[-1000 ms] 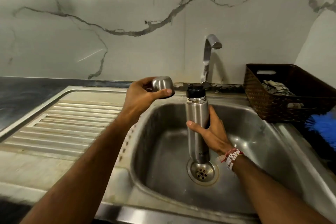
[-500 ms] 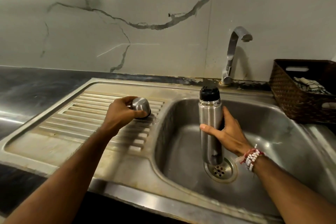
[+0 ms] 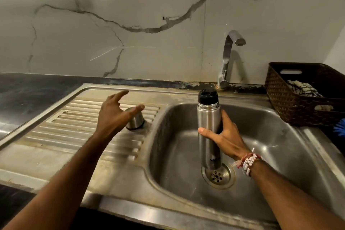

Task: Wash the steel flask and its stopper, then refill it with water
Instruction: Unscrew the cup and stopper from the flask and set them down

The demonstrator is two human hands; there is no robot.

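Flask, slim steel cylinder, in right hand

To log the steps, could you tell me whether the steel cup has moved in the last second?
Yes: the cup went left and down, away from the tap, onto the draining board.
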